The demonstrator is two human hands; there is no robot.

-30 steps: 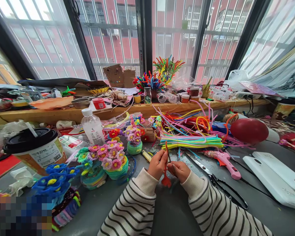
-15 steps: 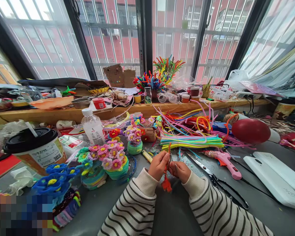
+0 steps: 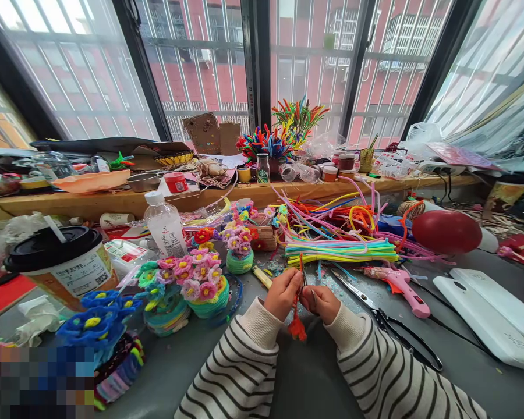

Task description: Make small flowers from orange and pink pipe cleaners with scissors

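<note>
My left hand (image 3: 282, 293) and my right hand (image 3: 320, 302) meet over the grey table (image 3: 305, 372), both closed in a pinch on a red pipe cleaner (image 3: 296, 326). Its twisted red end hangs below my fingers and a thin tip sticks up between the hands. Striped sleeves cover both forearms. Black-handled scissors (image 3: 388, 323) lie just right of my right hand. Small baskets of pink pipe-cleaner flowers (image 3: 201, 285) stand left of my left hand.
A heap of coloured pipe cleaners (image 3: 340, 233) lies beyond my hands, with a pink glue gun (image 3: 399, 285) and a red balloon (image 3: 445, 231) to the right. A lidded paper cup (image 3: 63, 265), a water bottle (image 3: 165, 227) and blue flowers (image 3: 98, 320) stand on the left.
The hanging red end has dropped slightly lower and both hands have shifted a little while working the pipe cleaner. Nothing else has moved.
</note>
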